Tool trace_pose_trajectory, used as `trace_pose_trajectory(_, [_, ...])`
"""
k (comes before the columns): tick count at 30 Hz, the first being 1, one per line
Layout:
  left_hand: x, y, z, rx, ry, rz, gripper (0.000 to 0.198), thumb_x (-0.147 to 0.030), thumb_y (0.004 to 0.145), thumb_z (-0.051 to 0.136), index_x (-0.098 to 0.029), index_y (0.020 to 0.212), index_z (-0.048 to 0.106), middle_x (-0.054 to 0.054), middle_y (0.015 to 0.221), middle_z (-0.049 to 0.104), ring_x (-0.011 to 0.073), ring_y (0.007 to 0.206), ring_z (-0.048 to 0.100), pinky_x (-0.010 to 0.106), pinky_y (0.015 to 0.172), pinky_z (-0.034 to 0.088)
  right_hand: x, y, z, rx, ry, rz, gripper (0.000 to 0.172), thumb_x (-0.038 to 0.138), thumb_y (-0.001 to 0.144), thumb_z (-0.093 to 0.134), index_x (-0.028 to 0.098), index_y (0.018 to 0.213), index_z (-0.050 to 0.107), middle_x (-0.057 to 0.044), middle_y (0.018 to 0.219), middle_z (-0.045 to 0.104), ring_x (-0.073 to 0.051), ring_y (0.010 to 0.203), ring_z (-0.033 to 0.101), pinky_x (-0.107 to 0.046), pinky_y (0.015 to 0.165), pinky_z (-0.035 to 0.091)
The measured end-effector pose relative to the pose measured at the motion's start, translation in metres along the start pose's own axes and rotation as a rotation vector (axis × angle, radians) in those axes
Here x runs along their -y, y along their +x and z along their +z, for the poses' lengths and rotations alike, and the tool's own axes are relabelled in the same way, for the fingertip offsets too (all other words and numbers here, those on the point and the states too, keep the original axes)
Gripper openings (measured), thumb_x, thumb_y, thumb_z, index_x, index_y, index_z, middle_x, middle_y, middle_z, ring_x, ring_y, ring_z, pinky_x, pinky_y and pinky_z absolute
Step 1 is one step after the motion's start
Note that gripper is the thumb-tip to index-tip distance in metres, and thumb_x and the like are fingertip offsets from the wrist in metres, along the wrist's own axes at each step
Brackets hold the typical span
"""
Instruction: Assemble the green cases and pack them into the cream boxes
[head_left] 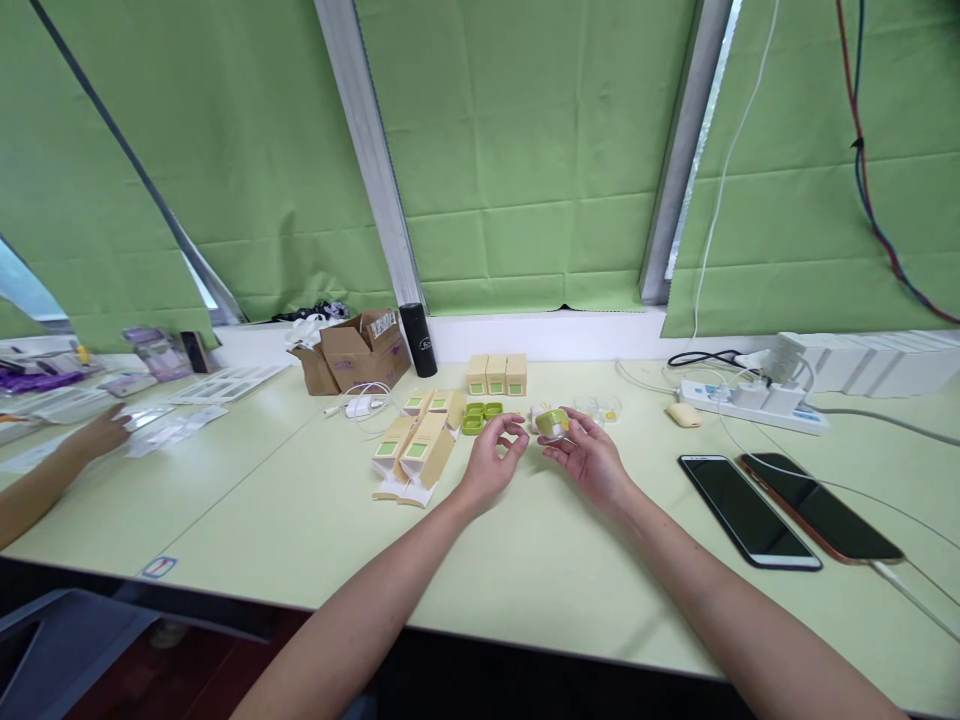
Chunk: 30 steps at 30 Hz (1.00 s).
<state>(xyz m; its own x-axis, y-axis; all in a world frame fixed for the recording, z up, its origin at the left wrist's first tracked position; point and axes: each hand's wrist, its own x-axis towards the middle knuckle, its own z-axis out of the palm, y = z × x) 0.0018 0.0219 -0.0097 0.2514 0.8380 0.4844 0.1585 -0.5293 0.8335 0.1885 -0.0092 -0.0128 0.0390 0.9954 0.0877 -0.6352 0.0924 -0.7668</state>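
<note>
In the right grip (589, 460), closed around it, a cup (553, 424) is held above the surface (285, 520). The left grip (493, 460) is held near it, thumb and fingers curled apart. Beyond, a green tray (473, 419) is set beside cartons (424, 445); boxes (496, 376) are lined up behind.

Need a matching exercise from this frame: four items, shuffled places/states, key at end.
1. left hand
2. right hand
3. bottle
4. phones

A. standing beside the open cardboard box
B. lying flat, side by side
C. no object visible in its grasp
D. holding a small clear-and-green container

Pairs: 1-C, 2-D, 3-A, 4-B
</note>
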Motion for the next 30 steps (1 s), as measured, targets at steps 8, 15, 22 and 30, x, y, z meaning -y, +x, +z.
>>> trace_pose_trajectory(8, [0.001,-0.001,-0.001,0.099,-0.083,-0.027,0.057,-0.04,0.086,0.077,-0.021,0.136,0.057,0.014,0.133,0.063,0.0265,0.123,0.059,0.038,0.095,0.051,-0.003,-0.003,0.003,-0.015,-0.298,-0.219,0.074,0.038,0.067,0.092,0.027,0.129,0.054,-0.006,0.109,0.075,-0.024,0.098,0.071,-0.041,0.084,0.06])
trace_pose_trajectory(15, [-0.005,-0.002,-0.001,0.147,-0.112,-0.047,0.058,-0.037,0.082,0.083,-0.024,0.133,0.059,0.012,0.141,0.06,0.0249,0.12,0.06,0.037,0.096,0.05,-0.007,-0.01,0.008,0.026,-0.638,-0.396,0.07,0.029,0.075,0.083,0.03,0.137,0.049,-0.011,0.127,0.07,-0.025,0.103,0.071,-0.044,0.09,0.059])
trace_pose_trajectory(22, [-0.009,0.0,0.001,0.095,-0.135,-0.069,0.053,-0.032,0.074,0.088,-0.022,0.12,0.064,0.011,0.131,0.066,0.0247,0.115,0.063,0.039,0.1,0.049,-0.004,-0.019,0.013,0.116,-0.801,-0.527,0.066,0.023,0.083,0.072,0.03,0.142,0.046,-0.011,0.134,0.067,-0.028,0.125,0.063,-0.045,0.094,0.056])
trace_pose_trajectory(30, [0.001,0.003,-0.006,0.037,0.067,-0.028,0.049,-0.022,0.073,0.087,-0.023,0.119,0.069,0.011,0.128,0.063,0.027,0.12,0.059,0.045,0.105,0.047,0.007,-0.015,0.008,-0.124,-0.813,-0.547,0.045,0.03,0.088,0.063,0.027,0.132,0.053,-0.011,0.119,0.067,-0.027,0.116,0.061,-0.04,0.083,0.055])
